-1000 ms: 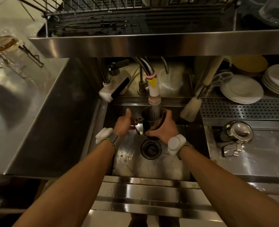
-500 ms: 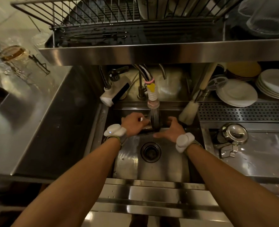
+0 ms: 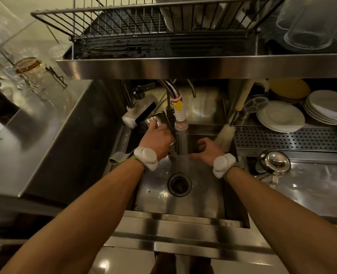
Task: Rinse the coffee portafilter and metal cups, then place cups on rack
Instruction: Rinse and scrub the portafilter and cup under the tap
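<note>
One metal cup [image 3: 155, 122] is sitting tilted in the left hand [image 3: 157, 142], whose fingers are wrapping round it, just left of the water stream [image 3: 182, 141]. I think it is being drained before going to the far rack [image 3: 124, 22]. The right hand [image 3: 208, 150] is hanging loose and empty beside the stream. The left hand is hiding the cup's near part, so I cannot tell where its mouth is pointing.

Nothing to read here: no lettering, brand or number comes through on the metal cup [image 3: 155, 120], the tap [image 3: 180, 115], the plates [image 3: 280, 117] or the rack [image 3: 124, 22]. Everything is too dim and blurred.
</note>
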Motion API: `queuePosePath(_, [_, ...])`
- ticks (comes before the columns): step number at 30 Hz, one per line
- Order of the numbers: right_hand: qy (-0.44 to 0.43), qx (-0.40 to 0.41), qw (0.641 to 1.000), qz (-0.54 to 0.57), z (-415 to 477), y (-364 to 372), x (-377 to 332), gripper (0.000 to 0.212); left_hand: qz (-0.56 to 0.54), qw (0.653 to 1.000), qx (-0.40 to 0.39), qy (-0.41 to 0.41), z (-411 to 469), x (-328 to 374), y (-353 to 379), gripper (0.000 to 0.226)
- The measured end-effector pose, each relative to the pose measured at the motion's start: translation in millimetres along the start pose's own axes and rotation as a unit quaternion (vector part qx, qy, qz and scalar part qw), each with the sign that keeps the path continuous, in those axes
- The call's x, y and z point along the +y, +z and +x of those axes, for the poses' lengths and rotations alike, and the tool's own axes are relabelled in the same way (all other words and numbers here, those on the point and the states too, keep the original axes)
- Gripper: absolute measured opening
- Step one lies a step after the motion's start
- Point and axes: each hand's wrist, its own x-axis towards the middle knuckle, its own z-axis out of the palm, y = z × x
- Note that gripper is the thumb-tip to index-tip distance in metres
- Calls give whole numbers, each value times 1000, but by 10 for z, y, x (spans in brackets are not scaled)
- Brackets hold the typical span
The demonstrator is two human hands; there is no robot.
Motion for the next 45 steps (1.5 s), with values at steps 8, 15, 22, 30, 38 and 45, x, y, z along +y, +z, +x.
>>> queuePosePath(8, [-10,-13,1000,-23,-42,-48,-9,68,-182,970,-31,-159,14,71,-17,19])
queuePosePath(15, [19,-50,997,48,-59,176,61,96,-712,544,-53,-441,37,258,352,31])
queuePosePath(22, [16,-28,993,112,66,227,-24,109,-823,364,-75,-430,39,203,506,25])
queuePosePath(30, [48,-44,993,103,145,342,-139,102,-771,464,-105,-422,53,42,580,41])
queuePosePath(38, [110,12,967,230,124,349,-85,99,-741,481,-170,-436,-60,21,780,53])
queuePosePath(45, [164,-36,924,344,93,413,20,91,-760,493,-207,-371,56,219,771,35])
